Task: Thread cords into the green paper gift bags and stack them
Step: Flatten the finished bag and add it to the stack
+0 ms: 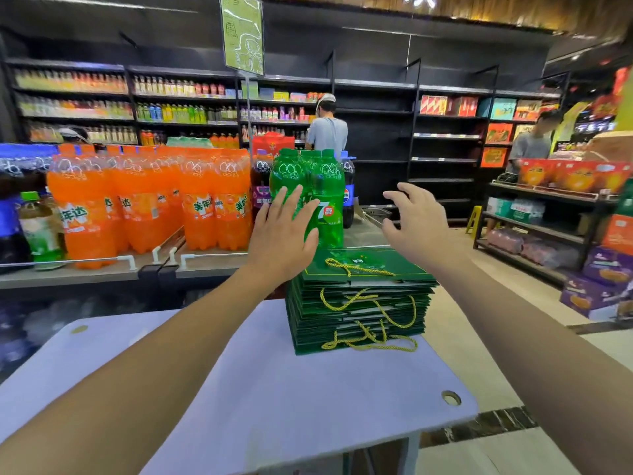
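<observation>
A tall stack of flat green paper gift bags (359,303) stands at the far right of the white table (274,389). Yellow cords (373,344) loop out of the stack's near side and lie across the top bag (376,265). My left hand (284,234) hovers above the stack's far left corner with its fingers straight and spread, holding nothing. My right hand (416,224) hovers above the stack's far right side, fingers loosely bent, also holding nothing. Neither hand touches the bags.
Behind the table a display shelf carries orange soda bottles (150,200) and green soda bottles (322,190). Dark store shelving lines the back wall. Two people stand there, one (327,128) facing away and one (531,142) at the right. Boxed goods (599,286) fill racks at right.
</observation>
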Action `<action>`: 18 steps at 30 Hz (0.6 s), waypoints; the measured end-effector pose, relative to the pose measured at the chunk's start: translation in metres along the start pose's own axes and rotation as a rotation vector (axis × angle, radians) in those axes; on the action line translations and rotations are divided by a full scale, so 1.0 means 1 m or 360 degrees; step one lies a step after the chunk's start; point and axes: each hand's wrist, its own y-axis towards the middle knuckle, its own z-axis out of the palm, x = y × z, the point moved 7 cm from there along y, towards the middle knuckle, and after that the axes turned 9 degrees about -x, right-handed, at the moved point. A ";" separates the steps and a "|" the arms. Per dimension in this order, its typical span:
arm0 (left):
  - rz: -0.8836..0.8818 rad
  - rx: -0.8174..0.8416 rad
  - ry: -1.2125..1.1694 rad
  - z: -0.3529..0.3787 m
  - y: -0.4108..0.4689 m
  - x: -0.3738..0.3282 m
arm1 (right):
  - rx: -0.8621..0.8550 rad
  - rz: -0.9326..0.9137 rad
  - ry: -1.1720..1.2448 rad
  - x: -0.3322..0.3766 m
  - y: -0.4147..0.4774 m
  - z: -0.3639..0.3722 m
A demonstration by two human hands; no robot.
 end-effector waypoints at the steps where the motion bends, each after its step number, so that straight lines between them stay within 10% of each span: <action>1: 0.0009 0.0010 0.0003 0.010 0.008 0.000 | 0.0011 0.0001 0.0016 -0.005 0.006 0.010; 18: -0.0548 0.0855 -0.0106 0.035 0.086 -0.015 | 0.0873 0.0307 0.0470 -0.072 0.096 0.026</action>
